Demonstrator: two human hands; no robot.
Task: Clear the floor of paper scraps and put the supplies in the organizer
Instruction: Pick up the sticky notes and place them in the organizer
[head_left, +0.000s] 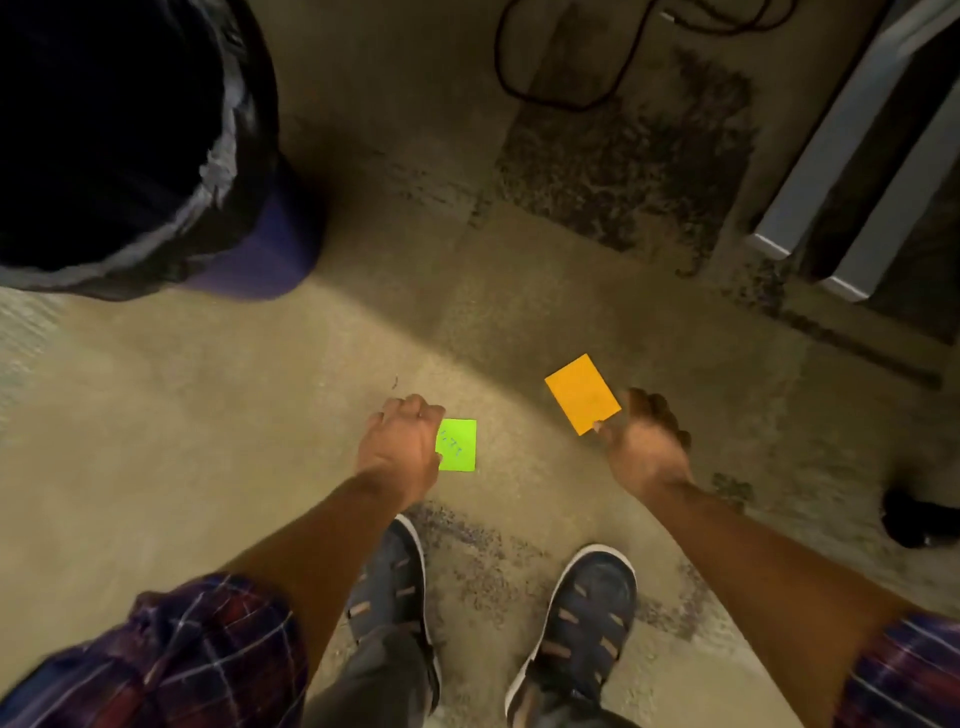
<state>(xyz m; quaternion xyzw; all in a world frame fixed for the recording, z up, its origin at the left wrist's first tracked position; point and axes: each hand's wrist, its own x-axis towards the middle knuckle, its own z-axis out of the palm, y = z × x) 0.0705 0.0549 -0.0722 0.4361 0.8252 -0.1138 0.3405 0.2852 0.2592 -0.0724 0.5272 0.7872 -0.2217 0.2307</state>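
Observation:
My left hand (400, 447) pinches the left edge of a green paper note (460, 446) with dark scribbles on it, held above the floor in front of my feet. My right hand (644, 441) grips the lower corner of an orange paper card (583, 393) between thumb and fingers; the card tilts up and to the left of the hand. Both papers hang over the worn beige floor (208, 415). No organizer is in view.
A purple bin lined with a black bag (156, 156) stands at the upper left. A dark cable (571, 78) loops on the floor at the top. Grey metal furniture legs (841, 171) run along the right. A black object (914, 519) lies at the right edge.

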